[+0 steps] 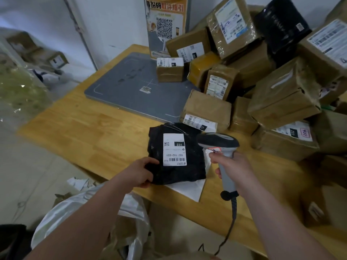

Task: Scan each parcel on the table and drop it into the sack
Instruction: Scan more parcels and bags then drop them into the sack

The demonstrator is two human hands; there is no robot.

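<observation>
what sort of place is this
Likely a parcel pickup or sorting point: labelled cardboard boxes heaped on the table, a barcode scanner in the right hand beside the black parcel held by the left hand, and a QR-code poster.

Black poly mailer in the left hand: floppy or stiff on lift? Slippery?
Probably floppy: the black poly mailer looks creased and lumpy, so it should sag where the left hand grips its edge. Likely light; no boxy corners show. Its film may slide on the white sheet beneath.

white wall (112, 19), pale floor (28, 175), wooden table (90, 128)
</observation>
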